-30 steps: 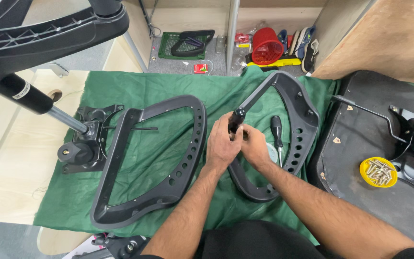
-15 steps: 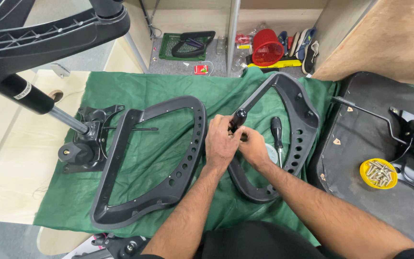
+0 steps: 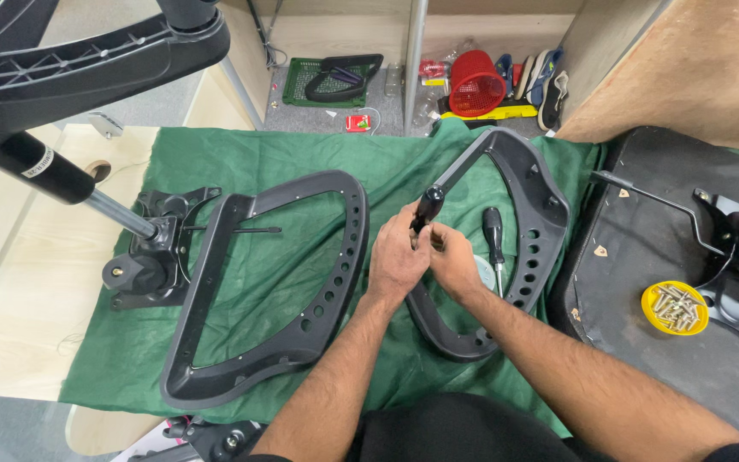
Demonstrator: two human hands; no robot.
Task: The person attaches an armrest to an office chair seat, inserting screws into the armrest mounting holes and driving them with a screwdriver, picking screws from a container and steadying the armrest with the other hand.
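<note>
Hands meet over a curved black plastic chair frame [image 3: 530, 224] lying on a green cloth [image 3: 241, 154]: the left hand [image 3: 397, 257] has its fingers closed around a black screwdriver handle [image 3: 427, 207], while the right hand [image 3: 455, 261] pinches something too small to identify. The tool's tip is hidden behind the hands. The cloth covers a pale wooden bench [image 3: 10, 282], and storage clutter lies beyond.
</note>
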